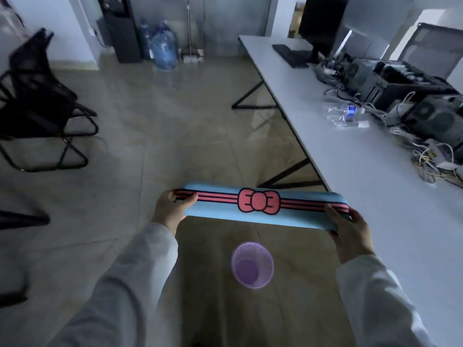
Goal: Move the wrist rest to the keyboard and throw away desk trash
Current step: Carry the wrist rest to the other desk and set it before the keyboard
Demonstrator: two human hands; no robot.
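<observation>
Blue wrist rest (pixel 263 205) — pink bow, striped — left hand (pixel 172 209), right hand (pixel 350 231) gripping its ends

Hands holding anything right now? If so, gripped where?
Yes: the blue wrist rest, held level over the floor. The left hand grips its left end, the right hand its right end.

The wrist rest (pixel 263 206) is light blue, crossed lengthwise by pink stripes edged in black with a pink, black-outlined bow at its middle. Near, below it, the mesh wastebasket (pixel 252 265) is lilac purple; both sleeves (pixel 130 279) are pale grey-white. The desk (pixel 350 156) on the right is white, its far keyboard (pixel 290 55) and monitor (pixel 322 23) black, and the left chair (pixel 37 96) black.
</observation>
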